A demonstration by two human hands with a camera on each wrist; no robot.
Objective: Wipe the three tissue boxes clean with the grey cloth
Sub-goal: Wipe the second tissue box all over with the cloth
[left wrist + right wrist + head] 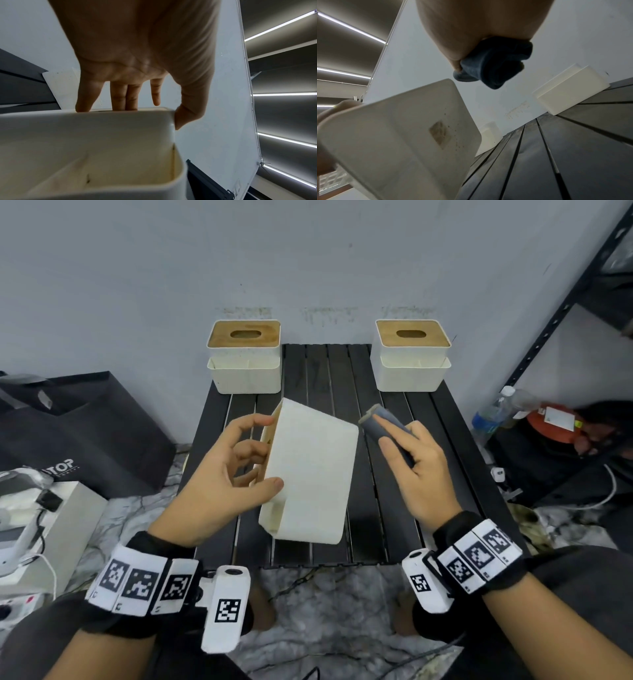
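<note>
Left hand (219, 474) grip clasps the smooth cream tissue box (310, 474), tilted; beside it, right hand (416, 463) grip pinches the rolled soft grey cloth (383, 421).

This looks like a storeroom or back corner of a workroom rather than a lived-in home; a bare grey wall (308, 251) carries scuffs and glue marks; a black metal shelving rack (561, 313) stands at the right; a low black slatted table (428, 460) sits on a marble-patterned floor (318, 611); clutter lies around it: a black paper shopping bag (85, 426), a white carton (68, 515) with cabled devices, a water bottle (493, 412), an orange container (551, 422); long strip lights (281, 25) cross the ceiling.
</note>
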